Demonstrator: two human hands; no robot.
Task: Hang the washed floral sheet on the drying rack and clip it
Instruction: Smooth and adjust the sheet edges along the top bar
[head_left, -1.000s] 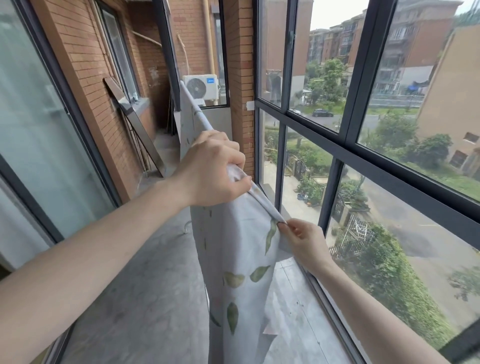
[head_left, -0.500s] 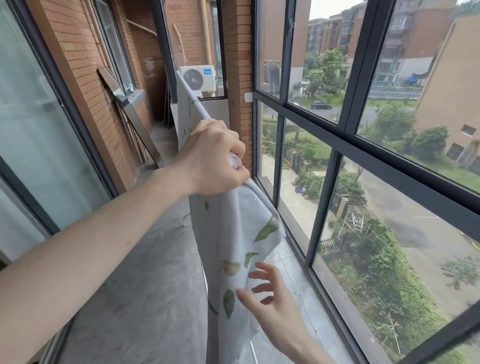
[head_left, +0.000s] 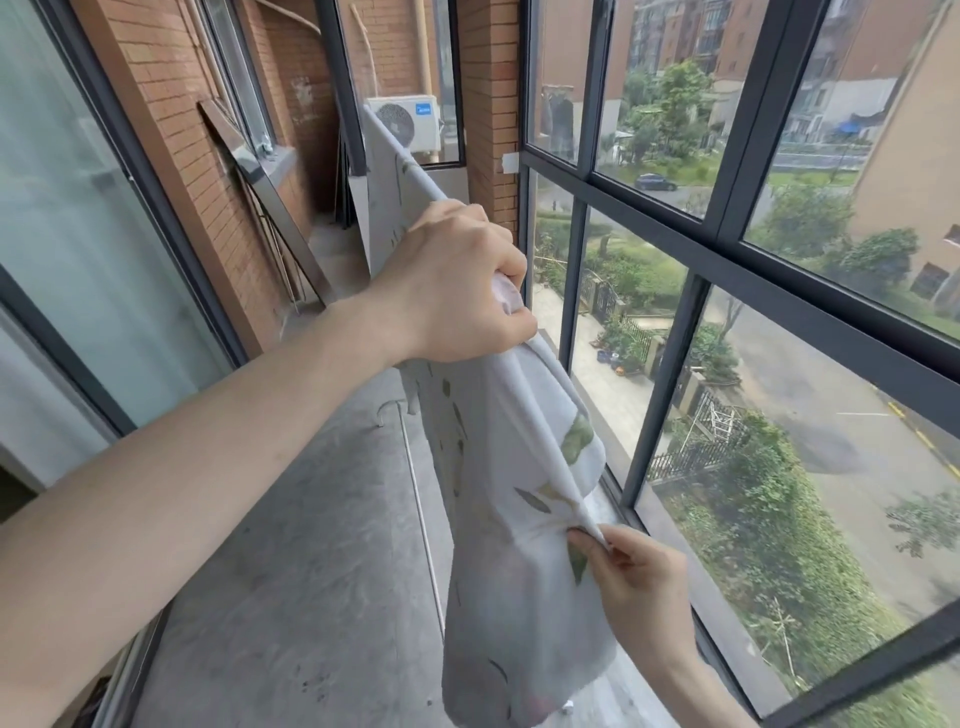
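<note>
There is one floral sheet (head_left: 519, 519), and two bare hands work on it. I count no clip in view. The sheet is pale grey-white with green and brown leaves printed on it. It hangs over one thin rail of the drying rack (head_left: 415, 174), which runs away from the person toward the white air conditioner unit (head_left: 405, 122) at the far end of the balcony.

The left hand (head_left: 457, 291) is closed in a fist around the top edge of the sheet. The fingers curl fully over the cloth, and some bunched fabric comes out from under the knuckles on the window side. I think the rail passes inside this fist too, but the cloth and the fingers hide it, so I cannot say for sure.

The right hand (head_left: 634, 577) is lower and nearer to the person. Its thumb and fingertips pinch a fold of the same edge, with the other fingers curled close. Between the two hands the hem is pulled into a straight tight line, going down from the left fist to the right pinch.

Below this line the rest of the sheet hangs loose over the concrete floor (head_left: 311, 519). On the right stands the dark-framed window wall (head_left: 706, 244), near the right hand.
</note>
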